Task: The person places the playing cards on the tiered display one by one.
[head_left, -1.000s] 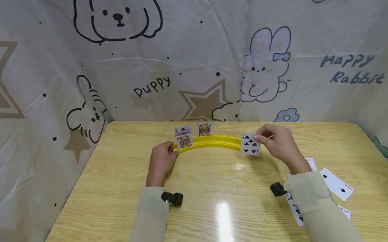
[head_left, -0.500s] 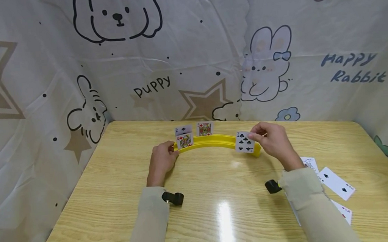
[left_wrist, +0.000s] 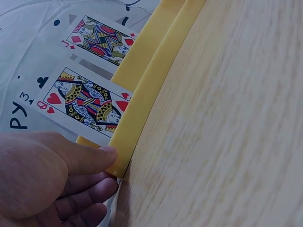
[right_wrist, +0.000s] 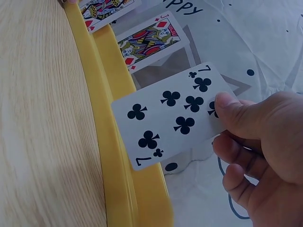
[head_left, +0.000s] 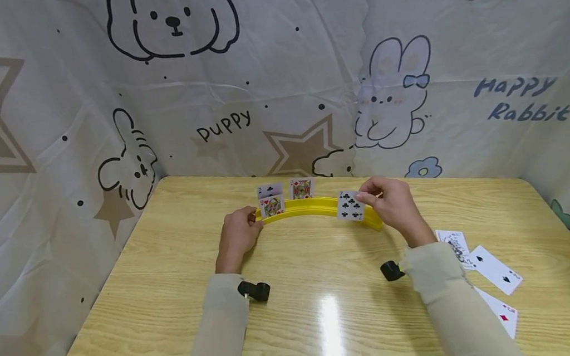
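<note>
A curved yellow card holder (head_left: 307, 205) stands on the table. My left hand (head_left: 238, 233) pinches its left end, thumb (left_wrist: 90, 158) against the front. Beside that hand the queen of hearts (left_wrist: 87, 104) stands in the holder's front, with a three of clubs (head_left: 269, 188) partly hidden behind it. Farther right, a jack of diamonds (head_left: 302, 188) is upright in the rear. My right hand (head_left: 392, 203) pinches the seven of clubs (right_wrist: 170, 116) by one edge. In the head view, this card overlaps the holder's right half, its lower edge in front of the yellow wall.
Loose cards lie on the table (head_left: 294, 289) at the right: a patterned card (head_left: 453, 246), a two of spades (head_left: 495, 270) and a diamond card (head_left: 499, 312) partly under the right sleeve (head_left: 456, 304). A printed cloth (head_left: 208, 94) hangs behind the table.
My right hand has carried the seven of clubs leftward along the holder, uncovering the holder's right end and more of the loose cards. My left hand has stayed on the left end.
</note>
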`<action>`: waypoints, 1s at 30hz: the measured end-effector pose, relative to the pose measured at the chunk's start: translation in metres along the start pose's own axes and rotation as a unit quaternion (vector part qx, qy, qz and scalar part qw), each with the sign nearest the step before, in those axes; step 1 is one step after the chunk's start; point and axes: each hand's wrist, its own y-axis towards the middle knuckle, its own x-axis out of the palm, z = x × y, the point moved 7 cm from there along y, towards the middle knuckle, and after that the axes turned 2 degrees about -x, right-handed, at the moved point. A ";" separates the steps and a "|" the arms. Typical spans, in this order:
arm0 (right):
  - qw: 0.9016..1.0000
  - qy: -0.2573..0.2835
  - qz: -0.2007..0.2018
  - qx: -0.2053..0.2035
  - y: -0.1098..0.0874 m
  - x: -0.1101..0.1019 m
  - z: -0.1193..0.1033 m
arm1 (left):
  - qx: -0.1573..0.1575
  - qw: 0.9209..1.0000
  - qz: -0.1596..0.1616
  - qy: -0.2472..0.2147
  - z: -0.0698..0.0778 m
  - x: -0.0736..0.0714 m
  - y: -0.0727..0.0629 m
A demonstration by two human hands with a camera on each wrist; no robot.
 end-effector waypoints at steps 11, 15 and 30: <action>1.000 0.000 0.007 -0.013 0.007 0.010 -0.003 | 0.000 1.000 -0.002 0.003 0.000 0.000 0.000; 1.000 0.008 0.007 -0.014 0.007 0.013 -0.005 | -0.001 1.000 -0.003 0.001 0.000 0.001 0.001; 0.998 0.015 0.020 -0.051 0.012 0.026 -0.020 | 0.009 1.000 0.003 -0.003 0.001 -0.002 -0.001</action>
